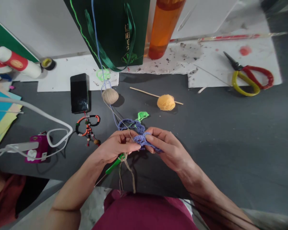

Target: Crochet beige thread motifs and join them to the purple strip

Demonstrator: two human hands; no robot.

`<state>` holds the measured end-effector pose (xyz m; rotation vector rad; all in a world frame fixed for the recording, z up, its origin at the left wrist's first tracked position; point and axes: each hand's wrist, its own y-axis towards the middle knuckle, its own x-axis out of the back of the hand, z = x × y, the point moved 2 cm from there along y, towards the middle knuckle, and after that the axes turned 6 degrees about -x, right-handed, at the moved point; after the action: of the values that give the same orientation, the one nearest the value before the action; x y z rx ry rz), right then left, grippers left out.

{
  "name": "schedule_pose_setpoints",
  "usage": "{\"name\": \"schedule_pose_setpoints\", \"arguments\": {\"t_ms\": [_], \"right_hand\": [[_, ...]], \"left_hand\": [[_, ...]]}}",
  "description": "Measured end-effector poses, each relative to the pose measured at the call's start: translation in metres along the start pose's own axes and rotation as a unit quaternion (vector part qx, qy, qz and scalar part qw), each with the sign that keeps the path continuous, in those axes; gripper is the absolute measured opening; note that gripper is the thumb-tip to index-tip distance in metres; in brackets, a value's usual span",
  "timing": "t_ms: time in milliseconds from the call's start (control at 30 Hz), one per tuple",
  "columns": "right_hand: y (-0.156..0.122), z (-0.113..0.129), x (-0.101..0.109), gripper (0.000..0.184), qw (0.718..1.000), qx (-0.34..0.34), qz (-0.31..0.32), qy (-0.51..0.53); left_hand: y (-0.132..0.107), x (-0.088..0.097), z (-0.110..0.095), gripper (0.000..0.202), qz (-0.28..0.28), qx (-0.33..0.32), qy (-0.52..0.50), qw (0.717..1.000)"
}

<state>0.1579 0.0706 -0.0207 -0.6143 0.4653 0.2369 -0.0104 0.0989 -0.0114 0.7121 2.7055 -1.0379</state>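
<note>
Between my two hands is a purple-blue crocheted piece [140,139], pinched by the thumb and fingers of each. My left hand [121,145] is closed on its left side, and a green-handled crochet hook [113,165] sticks out below that palm. Loose beige yarn ends [132,175] dangle under the same hand. My right hand [166,147] is closed on the piece's right side. Just behind the hands lie more purple-blue loops and a small bright green crocheted leaf [143,115]. A beige yarn ball [110,96] sits behind my left hand, its strand running to the work.
A yellow yarn ball [166,102] rests against a thin stick [144,92]. Around lie a phone [79,93], a beaded bracelet [87,125], a purple box with cables [37,148] and scissors [251,76]. A dark green bag [110,32] and an orange bottle [164,28] stand behind.
</note>
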Motion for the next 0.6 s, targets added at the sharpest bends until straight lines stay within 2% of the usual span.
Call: {"name": "schedule_pose_setpoints", "arguments": {"t_ms": [133,300,467,600], "right_hand": [[0.0012,-0.0002,0.0014,0.052,1.0,-0.002,-0.023,0.008],[0.0023,-0.0011,0.0049,0.051,1.0,0.017,-0.018,-0.019],[0.001,0.0011,0.0079,0.045,0.993,0.044,-0.056,-0.095],[-0.0004,0.0034,0.0069,0.039,0.984,0.053,-0.07,-0.153]], "left_hand": [[0.0017,-0.0007,0.0011,0.031,0.002,-0.01,-0.009,1.0],[0.0012,0.0035,0.0035,0.032,-0.013,-0.006,-0.03,0.999],[-0.0009,0.0076,0.0033,0.044,-0.034,0.002,-0.043,0.998],[0.0008,0.0055,0.0022,0.038,-0.064,-0.012,-0.029,0.997]]}}
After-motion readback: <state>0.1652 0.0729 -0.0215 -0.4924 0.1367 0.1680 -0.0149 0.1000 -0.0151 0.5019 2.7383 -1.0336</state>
